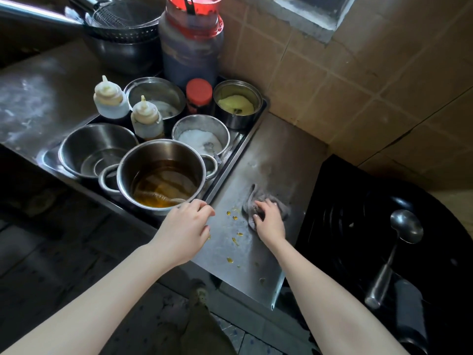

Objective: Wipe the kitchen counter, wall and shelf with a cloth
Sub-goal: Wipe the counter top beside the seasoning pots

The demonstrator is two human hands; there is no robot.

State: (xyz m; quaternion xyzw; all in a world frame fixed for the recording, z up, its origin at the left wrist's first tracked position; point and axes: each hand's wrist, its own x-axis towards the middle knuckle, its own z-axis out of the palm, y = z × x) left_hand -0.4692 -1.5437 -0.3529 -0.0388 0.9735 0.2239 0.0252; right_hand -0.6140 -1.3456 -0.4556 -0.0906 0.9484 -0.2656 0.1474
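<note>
At the narrow steel counter [258, 155], head view: the right hand [270, 220] lies on the grey cloth [248, 204].
Bare steel runs from the cloth toward 12 o'clock as far as the tiled wall [332, 73]; the tray rim [236, 152] bounds it at 9 o'clock, the black wok [340, 201] at 3, and the front edge at 6. Oil drops [234, 217] lie just beside the cloth at 8 o'clock. The right hand presses palm down, fingers spread, and hides the cloth's middle. The left hand [186, 224] sits by the oil pot [122, 175], fingers loosely bent and gripping nothing; whether it touches the pot is unclear. The cloth is bunched, and its thin tail points to 12 o'clock.
</note>
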